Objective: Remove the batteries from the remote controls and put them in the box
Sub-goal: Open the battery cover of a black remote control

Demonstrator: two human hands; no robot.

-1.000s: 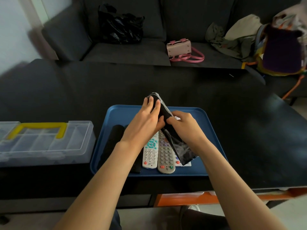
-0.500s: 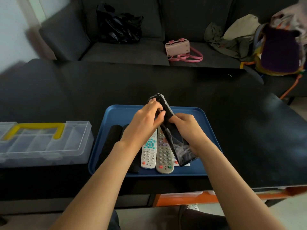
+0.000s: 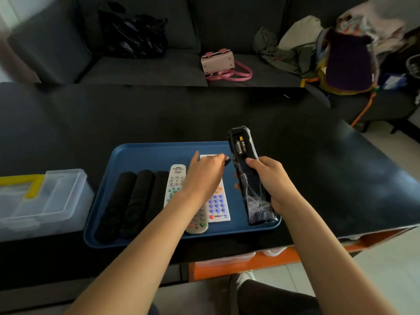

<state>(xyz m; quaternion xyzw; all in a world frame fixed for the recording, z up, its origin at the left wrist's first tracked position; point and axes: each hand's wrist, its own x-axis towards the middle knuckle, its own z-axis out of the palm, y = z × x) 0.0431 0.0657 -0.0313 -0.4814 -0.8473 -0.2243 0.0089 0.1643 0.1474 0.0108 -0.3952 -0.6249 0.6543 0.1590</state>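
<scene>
My right hand (image 3: 272,178) grips a black remote (image 3: 256,208) wrapped in clear plastic and holds it tilted over the right end of the blue tray (image 3: 145,155). Its back faces up, the compartment is uncovered, and batteries (image 3: 241,145) show inside. My left hand (image 3: 204,176) hovers over the tray's middle and pinches a small black piece (image 3: 227,159), apparently the battery cover. Three black remotes (image 3: 134,201) lie at the tray's left. Beside them lie a white remote (image 3: 176,180), a grey one (image 3: 198,222) and a white one with blue buttons (image 3: 218,206). The clear box with a yellow handle (image 3: 45,201) stands left of the tray.
Tray and box sit on a black table (image 3: 159,114) near its front edge. Behind the table is a dark sofa holding a black plastic bag (image 3: 134,35), a pink handbag (image 3: 218,62) and a heap of clothes (image 3: 295,46). Orange shelving (image 3: 227,267) shows under the table.
Both hands were together on the wrapped remote. Now my left hand has come away to the left with the small black piece, the compartment is uncovered, and my right hand holds the remote alone.
</scene>
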